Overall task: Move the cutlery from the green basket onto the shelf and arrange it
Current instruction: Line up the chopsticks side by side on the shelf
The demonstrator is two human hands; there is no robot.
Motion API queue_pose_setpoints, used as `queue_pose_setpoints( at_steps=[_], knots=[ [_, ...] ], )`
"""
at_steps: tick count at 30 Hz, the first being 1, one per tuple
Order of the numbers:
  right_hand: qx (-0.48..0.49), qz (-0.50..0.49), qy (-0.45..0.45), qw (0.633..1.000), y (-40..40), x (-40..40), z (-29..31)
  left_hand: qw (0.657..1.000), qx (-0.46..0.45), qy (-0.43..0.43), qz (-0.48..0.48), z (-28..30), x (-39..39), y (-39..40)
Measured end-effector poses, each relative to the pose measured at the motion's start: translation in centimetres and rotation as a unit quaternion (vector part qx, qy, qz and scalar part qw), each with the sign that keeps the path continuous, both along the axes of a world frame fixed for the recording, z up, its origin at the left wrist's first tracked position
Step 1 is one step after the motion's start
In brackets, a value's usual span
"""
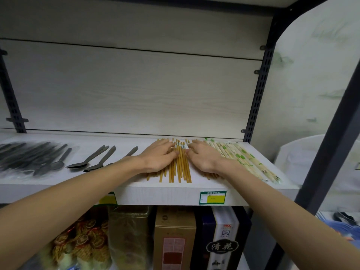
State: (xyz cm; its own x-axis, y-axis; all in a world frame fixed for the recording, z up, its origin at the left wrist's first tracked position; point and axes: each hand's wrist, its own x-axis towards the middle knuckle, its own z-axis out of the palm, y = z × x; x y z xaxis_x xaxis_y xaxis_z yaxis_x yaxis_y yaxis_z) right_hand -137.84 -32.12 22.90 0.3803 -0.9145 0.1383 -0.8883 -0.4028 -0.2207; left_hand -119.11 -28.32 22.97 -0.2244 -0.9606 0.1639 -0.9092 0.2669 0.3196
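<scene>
White shelf (175,193): both hands flat, apart, pressing brown chopsticks (181,164); spoons (87,160) left, wrapped chopsticks (245,160) right.

We see a pale wood shelf (155,193), brown chopsticks (182,166) mid-board, spoons (87,162) left of them, wrapped chopsticks (245,160) right.

Left hand (158,156) and right hand (204,157): bare, no rings, watch or gloves. Both forearms uncovered; no sleeves in view.
</scene>
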Motion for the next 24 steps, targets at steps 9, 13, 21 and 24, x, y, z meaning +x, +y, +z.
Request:
queue_pose_setpoints(
  at_steps=[9, 13, 21, 24],
  knots=[
    [0.024, 0.01, -0.041, 0.999, 0.2, 0.3, -0.6, 0.997, 0.054, -0.057, 0.018, -0.7, -1.0, 0.6],
    [0.021, -0.014, -0.012, 1.0, -0.1, -1.2, -0.4, 0.995, 0.055, -0.083, 0.017, -0.7, -2.0, 0.6],
    [0.02, -0.029, 0.038, 0.999, 1.2, -2.4, -0.5, 0.991, 0.071, -0.116, 0.02, -0.9, -3.6, 0.1],
    [0.015, -0.047, 0.021, 0.999, 1.2, -3.0, -0.4, 0.99, 0.079, -0.118, 0.01, -0.9, -4.0, -0.2]
  ],
)
